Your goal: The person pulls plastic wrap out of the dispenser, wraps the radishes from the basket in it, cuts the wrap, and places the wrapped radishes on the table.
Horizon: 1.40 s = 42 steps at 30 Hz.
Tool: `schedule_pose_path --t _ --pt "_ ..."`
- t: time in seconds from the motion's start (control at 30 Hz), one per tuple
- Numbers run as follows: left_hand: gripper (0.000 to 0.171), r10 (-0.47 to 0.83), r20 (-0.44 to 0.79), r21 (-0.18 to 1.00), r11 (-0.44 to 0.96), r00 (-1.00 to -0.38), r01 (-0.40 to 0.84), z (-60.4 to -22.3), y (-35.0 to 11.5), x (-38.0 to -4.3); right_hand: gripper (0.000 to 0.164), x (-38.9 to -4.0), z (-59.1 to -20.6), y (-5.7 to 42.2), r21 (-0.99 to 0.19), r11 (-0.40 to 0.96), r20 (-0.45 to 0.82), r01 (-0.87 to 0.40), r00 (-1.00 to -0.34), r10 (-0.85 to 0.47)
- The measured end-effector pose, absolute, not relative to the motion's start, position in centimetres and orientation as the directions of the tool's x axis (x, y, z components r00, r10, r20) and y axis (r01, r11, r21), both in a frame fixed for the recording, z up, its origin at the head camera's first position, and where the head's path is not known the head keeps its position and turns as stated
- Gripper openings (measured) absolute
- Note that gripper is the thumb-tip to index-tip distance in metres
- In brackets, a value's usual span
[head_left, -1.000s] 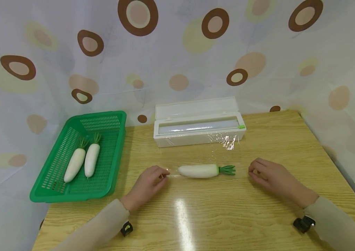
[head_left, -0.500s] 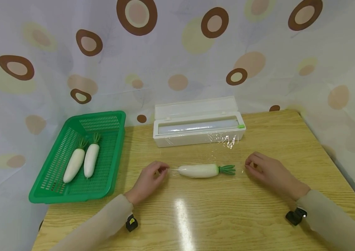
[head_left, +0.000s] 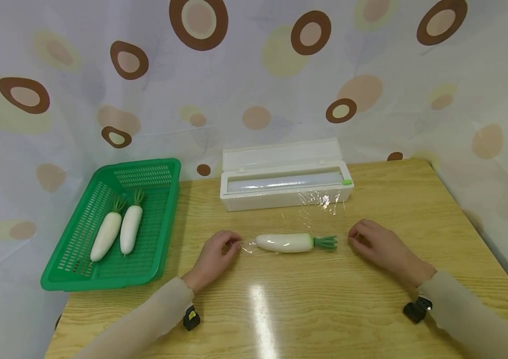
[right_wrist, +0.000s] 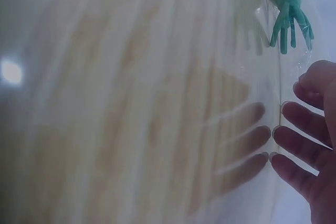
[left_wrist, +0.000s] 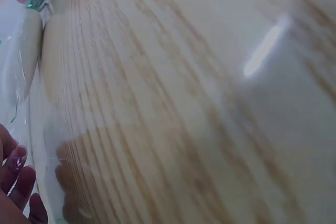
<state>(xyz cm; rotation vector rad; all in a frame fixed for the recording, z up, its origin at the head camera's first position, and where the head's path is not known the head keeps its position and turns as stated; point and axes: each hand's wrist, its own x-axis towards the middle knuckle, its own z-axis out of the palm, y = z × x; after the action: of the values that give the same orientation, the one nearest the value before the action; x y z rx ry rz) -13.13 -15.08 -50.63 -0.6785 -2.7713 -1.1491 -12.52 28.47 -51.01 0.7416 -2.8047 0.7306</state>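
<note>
**Wood-grain surface point(head_left: 316, 304), a white radish point(head_left: 284, 243) lying crosswise**

Head view: clear film point(head_left: 306, 217) covers it; its tip points towards the left hand point(head_left: 216, 253), its green stalks point(head_left: 326, 243) slightly nearer the right hand point(head_left: 381, 248).

Left wrist view: fingers point(left_wrist: 17, 164) pinched narrow on film.

Right wrist view: thumb and forefinger pinch film beyond the stalks, other fingers point(right_wrist: 302, 141) spread.

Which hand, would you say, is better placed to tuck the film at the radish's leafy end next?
Probably the right hand: it is just beside the leaves, while the left hand is by the other end of the radish.
</note>
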Motion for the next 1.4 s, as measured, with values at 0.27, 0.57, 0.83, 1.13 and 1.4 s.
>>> schedule_pose_path --t 0.27,0.57,0.83,1.13,1.4 --pt "0.025 0.359 0.355 0.551 0.666 -0.863 0.503 -50.4 -14.2 -12.8 0.012 -12.5 -50.4 28.5 -0.392 0.773 0.293 -0.499 -0.864 -0.409" --pt "0.026 0.622 0.455 0.178 0.637 -0.637 0.750 -49.4 -10.2 -12.1 0.022 -11.8 -47.7 23.2 -0.144 0.655 0.467 -0.742 -0.634 -0.616" --pt "0.033 0.659 0.379 0.156 0.647 -0.650 0.746 -49.6 -7.3 -12.4 0.040 -11.5 -48.6 19.2 -0.017 0.683 0.343 -0.731 -0.645 -0.682" --pt "0.035 0.633 0.355 0.197 0.668 -0.688 0.717 -50.0 -7.1 -12.9 0.041 -11.6 -49.0 18.4 0.007 0.692 0.282 -0.722 -0.662 -0.694" --pt "0.041 0.644 0.291 0.120 0.709 -0.707 0.695 -50.1 -6.6 -13.8 0.053 -12.1 -48.8 18.5 0.003 0.714 0.284 -0.700 -0.684 -0.672"
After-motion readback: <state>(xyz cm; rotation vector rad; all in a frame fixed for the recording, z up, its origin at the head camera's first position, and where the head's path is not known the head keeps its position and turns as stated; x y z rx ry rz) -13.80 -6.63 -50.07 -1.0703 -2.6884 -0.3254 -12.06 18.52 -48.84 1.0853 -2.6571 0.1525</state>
